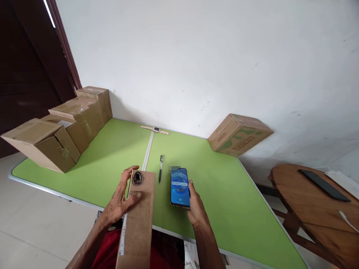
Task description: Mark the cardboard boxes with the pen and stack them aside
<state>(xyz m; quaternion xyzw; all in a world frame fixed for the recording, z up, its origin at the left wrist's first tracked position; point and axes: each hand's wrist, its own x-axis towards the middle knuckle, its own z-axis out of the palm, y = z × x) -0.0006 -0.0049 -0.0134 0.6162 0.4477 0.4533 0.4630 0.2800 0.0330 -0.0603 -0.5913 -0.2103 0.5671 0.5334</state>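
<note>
My left hand (pixel 122 201) grips a long, narrow cardboard box (pixel 141 224) at the table's front edge. The thumb lies on the box's upper face and the fingers reach along its left side. Near the box's far end is a round, dark-rimmed hole. In my right hand (pixel 198 205) is a smartphone (pixel 180 188), held at its right edge, its lit blue screen reading 1:29. Between box and phone, a pen (pixel 160 169) lies on the green table (pixel 232 198). A pink-strapped smartwatch (pixel 155 129) lies flat near the wall.
Several cardboard boxes (pixel 58 130) stand in a row along the table's left side. Another carton (pixel 238 136) with green print stands at the back right corner. To the right, a wooden stool or small table (pixel 311 209) bears a dark flat device (pixel 324 184) and a white cable.
</note>
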